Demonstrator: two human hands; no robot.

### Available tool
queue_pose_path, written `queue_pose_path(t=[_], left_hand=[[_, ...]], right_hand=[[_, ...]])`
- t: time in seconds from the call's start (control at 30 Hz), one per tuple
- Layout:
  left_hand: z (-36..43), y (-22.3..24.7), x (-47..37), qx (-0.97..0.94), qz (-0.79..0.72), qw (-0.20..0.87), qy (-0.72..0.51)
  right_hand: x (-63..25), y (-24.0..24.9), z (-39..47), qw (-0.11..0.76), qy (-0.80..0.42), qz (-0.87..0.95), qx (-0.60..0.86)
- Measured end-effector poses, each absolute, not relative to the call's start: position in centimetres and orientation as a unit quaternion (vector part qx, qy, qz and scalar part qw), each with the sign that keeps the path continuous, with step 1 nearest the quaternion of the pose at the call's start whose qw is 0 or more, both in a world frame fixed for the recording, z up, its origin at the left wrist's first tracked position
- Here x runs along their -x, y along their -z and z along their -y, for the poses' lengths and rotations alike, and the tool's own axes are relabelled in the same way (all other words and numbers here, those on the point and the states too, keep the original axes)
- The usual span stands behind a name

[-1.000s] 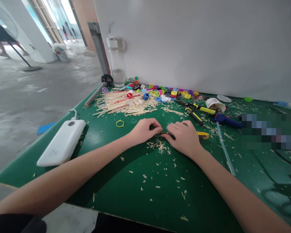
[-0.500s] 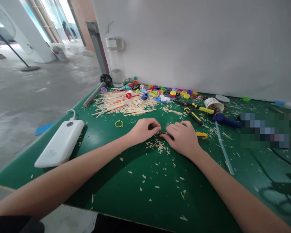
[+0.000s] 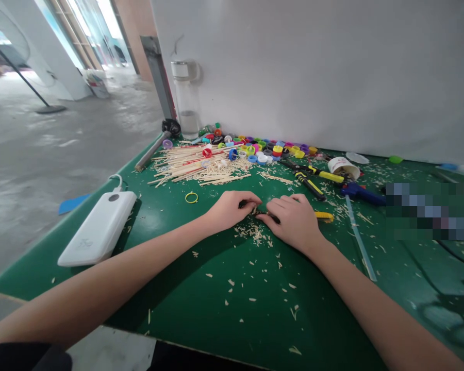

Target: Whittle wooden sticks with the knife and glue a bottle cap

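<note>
Small dark piece (image 3: 260, 212), thin, mostly hidden, pinched between both hands at mid-table; exact shape can't be told. Left hand (image 3: 232, 208) has its fingers curled tight on the piece's left end. Right hand (image 3: 294, 220) has its fingers bent down over the right end, knuckles up, pressing it to the green table (image 3: 201, 299). A yellow-tipped tool (image 3: 324, 216) pokes out just behind the right hand.

Versus 0.5 s ago: both hands in the same place and pose, grip unchanged; only a slight camera shift.

Pale wood shavings (image 3: 255, 234) lie scattered under the hands. Bamboo sticks (image 3: 193, 165), thin and straight, are heaped far left. Glossy plastic bottle caps (image 3: 263, 149) in many colours sit by the wall. Smooth white power bank (image 3: 98, 228) at left edge. Yellow ring (image 3: 191, 197) lies near the left hand.
</note>
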State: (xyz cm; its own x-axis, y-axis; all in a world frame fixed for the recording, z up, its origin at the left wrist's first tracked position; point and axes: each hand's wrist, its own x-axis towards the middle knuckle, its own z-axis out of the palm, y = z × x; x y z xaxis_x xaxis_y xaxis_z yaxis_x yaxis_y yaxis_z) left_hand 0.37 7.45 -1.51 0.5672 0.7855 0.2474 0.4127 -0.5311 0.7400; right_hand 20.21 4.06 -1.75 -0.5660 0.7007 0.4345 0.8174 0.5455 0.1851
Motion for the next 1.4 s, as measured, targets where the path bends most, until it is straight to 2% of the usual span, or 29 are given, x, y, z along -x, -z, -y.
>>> queue_pose_path(t=[0.53,0.8,1.4], left_hand=[[-7.52,1.99,-0.59,-0.794,-0.372,0.375,-0.303],[-7.34,1.71,-0.51,-0.796,-0.340,0.401,-0.300],[-7.37,1.59,-0.51,-0.807,-0.369,0.341,-0.310]], right_hand=[[-20.07,1.54,-4.15,0.132,0.164,0.873,0.441],[-20.37,1.54,-3.88,0.161,0.172,0.867,0.439],[-20.51,1.37,-3.38,0.166,0.202,0.856,0.446]])
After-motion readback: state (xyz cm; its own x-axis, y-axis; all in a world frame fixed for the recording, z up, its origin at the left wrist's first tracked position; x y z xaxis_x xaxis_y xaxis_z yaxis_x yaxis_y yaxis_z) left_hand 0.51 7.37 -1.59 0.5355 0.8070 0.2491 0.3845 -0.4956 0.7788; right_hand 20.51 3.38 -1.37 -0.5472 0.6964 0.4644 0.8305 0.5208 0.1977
